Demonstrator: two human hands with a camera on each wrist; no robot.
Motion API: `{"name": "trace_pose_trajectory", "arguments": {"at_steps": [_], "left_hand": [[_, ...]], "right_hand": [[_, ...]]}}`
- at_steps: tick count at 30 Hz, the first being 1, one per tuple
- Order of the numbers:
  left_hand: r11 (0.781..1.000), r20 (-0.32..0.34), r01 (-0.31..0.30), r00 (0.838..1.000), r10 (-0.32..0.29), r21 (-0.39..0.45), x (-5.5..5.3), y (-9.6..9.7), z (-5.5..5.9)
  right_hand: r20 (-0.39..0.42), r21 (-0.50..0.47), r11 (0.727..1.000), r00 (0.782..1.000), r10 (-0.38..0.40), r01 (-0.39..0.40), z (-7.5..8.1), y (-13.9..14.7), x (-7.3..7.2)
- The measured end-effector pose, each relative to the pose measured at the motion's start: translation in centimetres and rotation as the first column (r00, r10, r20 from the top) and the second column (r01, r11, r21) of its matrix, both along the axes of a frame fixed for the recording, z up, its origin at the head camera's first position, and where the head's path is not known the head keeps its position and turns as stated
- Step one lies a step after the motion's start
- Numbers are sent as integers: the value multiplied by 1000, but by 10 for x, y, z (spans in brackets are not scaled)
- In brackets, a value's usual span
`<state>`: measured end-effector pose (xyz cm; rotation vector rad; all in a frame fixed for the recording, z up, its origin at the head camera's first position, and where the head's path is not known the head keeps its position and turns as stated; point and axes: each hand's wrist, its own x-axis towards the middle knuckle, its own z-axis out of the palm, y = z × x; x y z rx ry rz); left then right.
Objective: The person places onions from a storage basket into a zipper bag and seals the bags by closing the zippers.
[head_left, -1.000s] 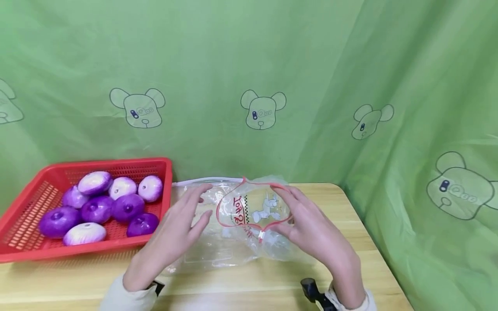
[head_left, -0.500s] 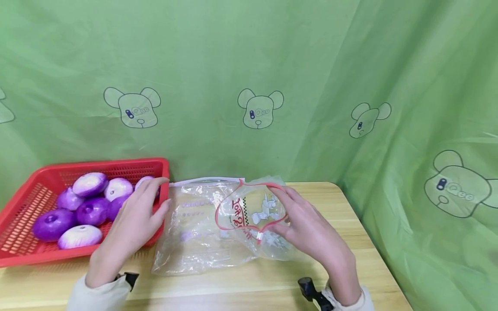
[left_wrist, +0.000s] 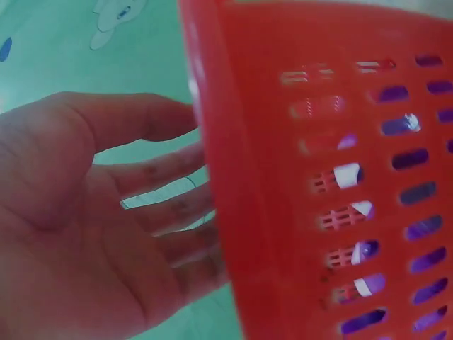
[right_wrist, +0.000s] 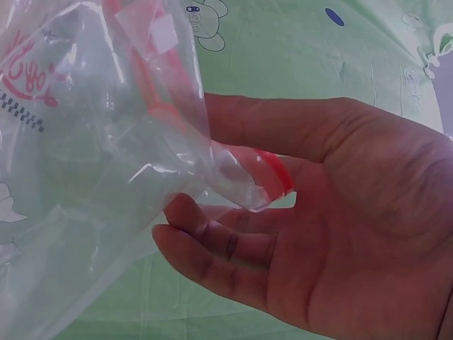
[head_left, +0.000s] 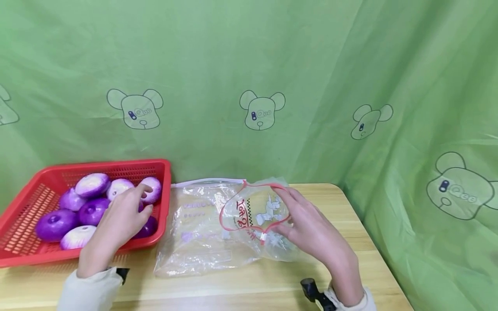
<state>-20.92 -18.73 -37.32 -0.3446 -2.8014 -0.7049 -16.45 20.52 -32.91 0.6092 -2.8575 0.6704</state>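
My left hand [head_left: 122,220] reaches over the front of the red basket [head_left: 167,203], its loosely bent fingers near a purple-and-white onion [head_left: 154,185]. Several more onions [head_left: 56,224] lie in the basket. The left wrist view shows the thumb and fingers reaching past the rim, with a gap between them. My right hand [head_left: 311,229] holds the red-edged mouth of a clear zip bag [right_wrist: 78,184] between thumb and fingers. That mouth stands spread, with red lettering and a white cartoon figure printed on the bag.
Another clear bag [head_left: 206,255] with a white zip edge lies flat on the wooden table [head_left: 334,201], partly under the red-edged one. A green curtain [head_left: 202,56] hangs behind and along the right side. Black mounts sit at both wrists.
My left hand has moved left, away from the bag, over the basket and close to the onions. My right hand stays at the bag's mouth.
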Motion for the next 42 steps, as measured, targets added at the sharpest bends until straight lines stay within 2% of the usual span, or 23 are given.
{"name": "trace_pose_trajectory", "arguments": {"at_steps": [5,11,18,22,25,29,35,42], "left_hand": [[998,148,21,989,-11,-67,-4,-5,-8],[987,297,96,953,-53,-133,-5,-8,-18],[985,365,117,929,-63,-128,-8,-10,-25],[985,411,146,907,-94,-96,-13,-14,-29],[982,422,165,899,-113,-88,-14,-17,-33],[982,415,157,904,-101,-103,-15,-18,-34],[989,403,115,913,-70,-88,-14,-18,-28],[995,320,91,944,-75,-35,-8,-20,-21]], "right_hand": [[12,6,1000,1000,-2,2,-1,1,1],[-1,13,1000,1000,13,-13,0,2,1],[-18,7,1000,999,31,-31,-2,3,0],[-10,-1,1000,1000,28,-28,-3,2,0],[-3,3,1000,1000,24,-24,-3,3,1],[0,11,1000,1000,14,-14,-4,3,2],[3,13,1000,1000,4,-5,-5,2,2],[-10,22,1000,1000,16,-16,-3,1,3]]}}
